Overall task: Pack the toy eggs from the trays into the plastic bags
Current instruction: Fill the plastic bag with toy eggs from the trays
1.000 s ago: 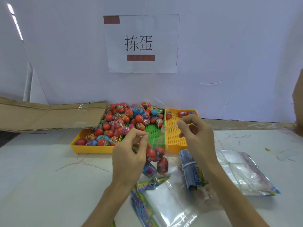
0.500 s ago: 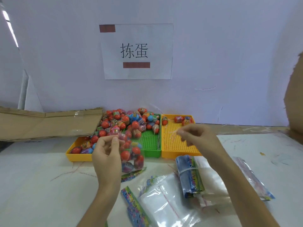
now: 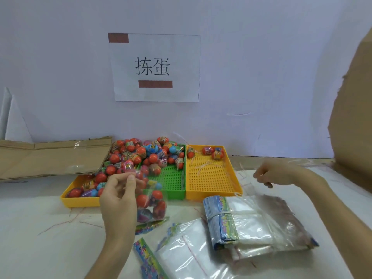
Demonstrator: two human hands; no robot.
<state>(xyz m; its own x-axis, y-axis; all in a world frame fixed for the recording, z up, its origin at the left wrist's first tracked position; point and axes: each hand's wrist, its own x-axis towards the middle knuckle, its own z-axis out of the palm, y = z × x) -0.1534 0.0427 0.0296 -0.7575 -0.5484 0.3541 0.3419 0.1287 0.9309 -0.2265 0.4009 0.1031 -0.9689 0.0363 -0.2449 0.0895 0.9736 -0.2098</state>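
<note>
A filled bag [image 3: 152, 206] is pinched at its top by the left hand [image 3: 118, 196]; the right hand [image 3: 275, 175] is curled — its hold cannot be told. Many toy eggs [image 3: 141, 156] are left in the trays [image 3: 211, 190] — unpacked.

Both forearms are bare to the frame's edge; the left hand [image 3: 118, 196] and right hand [image 3: 275, 174] wear nothing.

Packing workstation: wall sign [image 3: 154, 67], sorting trays [image 3: 211, 178]

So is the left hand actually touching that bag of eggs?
Touching. The head view shows the left hand pinching the top of the filled bag, which hangs from its fingers.
</note>
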